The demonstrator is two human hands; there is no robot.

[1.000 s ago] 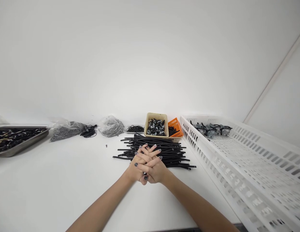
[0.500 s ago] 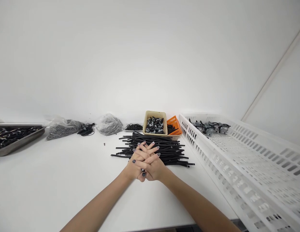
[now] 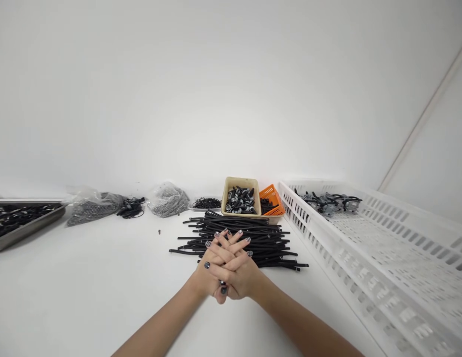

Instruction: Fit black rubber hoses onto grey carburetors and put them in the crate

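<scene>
My left hand (image 3: 209, 265) and my right hand (image 3: 241, 270) are clasped together on the white table (image 3: 85, 277), fingers interlaced and fingertips spread upward. The nails are dark. Nothing lies in either hand. Just beyond the fingertips is a heap of black tubes (image 3: 249, 238) laid roughly side to side.
A beige bin (image 3: 241, 197) of black and metal parts and an orange basket (image 3: 272, 198) stand behind the tubes. A long white slotted crate (image 3: 387, 258) with grey assemblies (image 3: 327, 202) runs along the right. Plastic bags (image 3: 167, 199), black rings (image 3: 206, 203) and a metal tray (image 3: 18, 223) lie at left.
The clasped hands stay locked together; they sit slightly lower in view as the camera has tilted a little. Nothing on the table has moved.
</scene>
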